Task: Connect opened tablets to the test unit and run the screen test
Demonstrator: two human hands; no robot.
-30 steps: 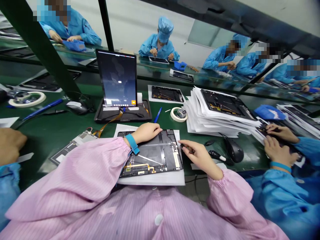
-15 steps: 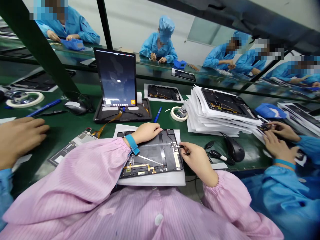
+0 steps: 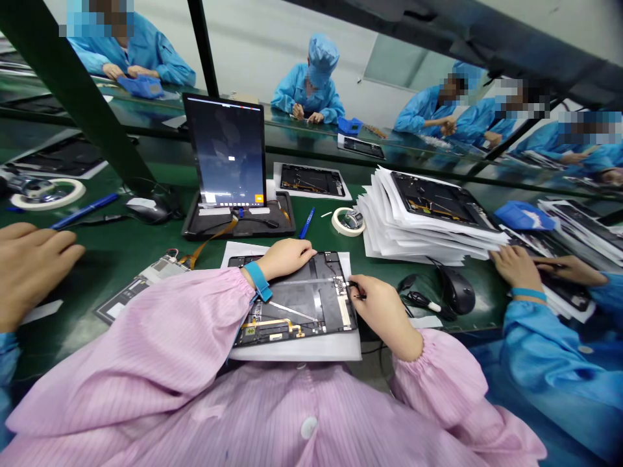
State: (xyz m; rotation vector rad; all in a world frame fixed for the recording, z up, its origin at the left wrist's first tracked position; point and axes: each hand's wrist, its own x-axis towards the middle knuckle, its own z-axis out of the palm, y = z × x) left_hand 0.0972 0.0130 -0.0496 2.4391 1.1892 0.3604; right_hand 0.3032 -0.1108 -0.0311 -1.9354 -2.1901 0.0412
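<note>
In front of me an opened tablet (image 3: pixel 292 295) with bare inner parts lies on white paper sheets (image 3: pixel 296 353). My left hand (image 3: pixel 287 256), with a blue wrist strap (image 3: pixel 257 280), rests across its upper edge, fingers laid on the housing. At the tablet's right edge my right hand (image 3: pixel 382 311) is closed in a pinch on a small black plug (image 3: pixel 349 284), which meets the small circuit board (image 3: pixel 339 285) there. My fingers partly hide the plug, and I cannot tell how deep it sits.
A lit tablet screen (image 3: pixel 228 155) stands in a black holder (image 3: pixel 195 227). Tape (image 3: pixel 341 230), a blue pen (image 3: pixel 306 224), a mouse (image 3: pixel 457 292) and a paper stack (image 3: pixel 413 243) topped by an opened tablet surround my work. Co-workers' hands (image 3: pixel 518 269) are at right and left.
My hands, the tablet and the plug stay nearly still. The right-hand co-worker's hands have shifted onto papers; the left co-worker's hand has drawn slightly left. The tablet behind has slid slightly left.
</note>
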